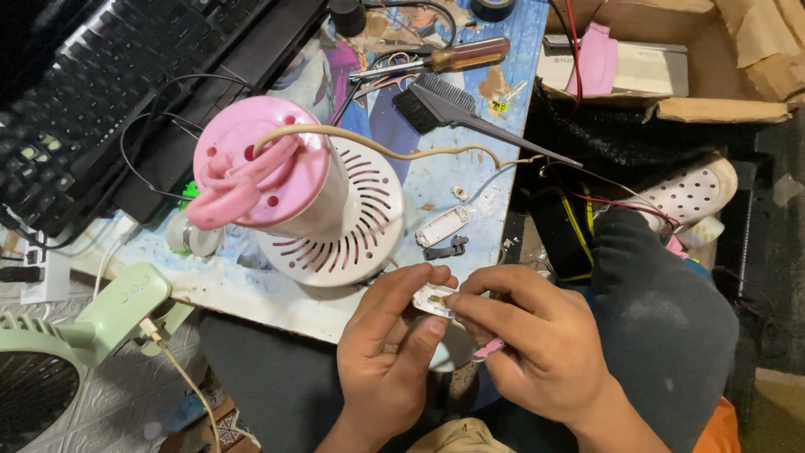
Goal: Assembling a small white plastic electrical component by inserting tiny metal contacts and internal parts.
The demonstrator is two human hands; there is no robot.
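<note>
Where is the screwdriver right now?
In the head view, the screwdriver lies at the top centre of the table, just above the black brush, far from both hands.

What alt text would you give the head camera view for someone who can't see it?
Two bare hands, left hand and right hand, pinch a small white plastic part over a cluttered worktable. Behind them stands a pink and white appliance with a cord; a screwdriver and black brush lie farther back.
</note>
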